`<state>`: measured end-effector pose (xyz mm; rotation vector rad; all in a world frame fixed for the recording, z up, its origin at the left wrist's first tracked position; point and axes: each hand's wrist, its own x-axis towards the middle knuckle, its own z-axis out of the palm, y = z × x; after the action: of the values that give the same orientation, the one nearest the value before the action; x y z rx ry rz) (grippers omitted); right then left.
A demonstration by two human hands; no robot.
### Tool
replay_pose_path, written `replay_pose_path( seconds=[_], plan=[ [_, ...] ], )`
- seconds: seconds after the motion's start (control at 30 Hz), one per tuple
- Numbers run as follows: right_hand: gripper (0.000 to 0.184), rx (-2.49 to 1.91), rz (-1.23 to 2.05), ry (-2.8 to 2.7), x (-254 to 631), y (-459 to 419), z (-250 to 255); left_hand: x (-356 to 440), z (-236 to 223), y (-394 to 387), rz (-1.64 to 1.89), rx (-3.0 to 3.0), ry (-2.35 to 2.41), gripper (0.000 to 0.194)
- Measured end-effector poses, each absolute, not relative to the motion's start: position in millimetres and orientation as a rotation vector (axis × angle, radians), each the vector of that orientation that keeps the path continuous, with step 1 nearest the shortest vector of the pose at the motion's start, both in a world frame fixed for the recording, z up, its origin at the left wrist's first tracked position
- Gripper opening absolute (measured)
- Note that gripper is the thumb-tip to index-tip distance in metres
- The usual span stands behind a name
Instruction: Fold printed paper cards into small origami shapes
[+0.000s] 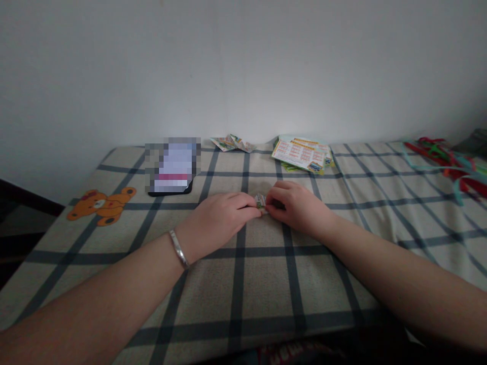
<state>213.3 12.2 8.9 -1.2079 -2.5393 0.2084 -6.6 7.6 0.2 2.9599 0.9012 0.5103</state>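
Scrap (260,198): small printed paper, set between the two hands near the middle of the tablecloth (262,284); fingers cover much of it, so its print and folds are hard to make out.
Left hand (218,218): nearly closed, thumb and fingers pinching the scrap's left side; the palm is hidden.
Right hand (299,205): curled, thumb and forefinger pinched at the scrap's right side; the remaining fingers are partly out of sight.
Bracelet (178,248): silvery, around the left wrist, its underside unseen.
Phone (173,165): screen blurred into blocks, unreadable; a dark lower edge shows.
Creased paper (231,143): up against the wall (243,66), its exact shape unclear.
Cards (300,154): overlapping pile, lower ones mostly covered, print too small to read.
Ribbons (452,162): red, green and pale blue tangle, cut off at the right.
Clothing (289,352): dark, lettered, cropped along the bottom.
Cloth pattern: beige with blue-grey checks, slightly rippled at right.
Bear cutout (101,205): orange, flat near the left edge.
Room: dim, the wall pale and plain.
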Motion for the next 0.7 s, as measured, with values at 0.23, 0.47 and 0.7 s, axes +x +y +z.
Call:
replay_pose_path(
  seconds=[0.23,0.47,0.7],
  plan=[
    [0.008,-1.232,0.184,-2.506,214,10,9,-13,2,11,0.515,2.97,0.793,0.025],
    [0.015,-0.913,0.153,-2.629,223,10,10,-11,1,9,0.472,3.078,0.783,0.023],
    [0.024,-0.815,0.07,-2.74,228,8,13,-9,5,6,0.491,3.236,0.74,0.023]
  ],
)
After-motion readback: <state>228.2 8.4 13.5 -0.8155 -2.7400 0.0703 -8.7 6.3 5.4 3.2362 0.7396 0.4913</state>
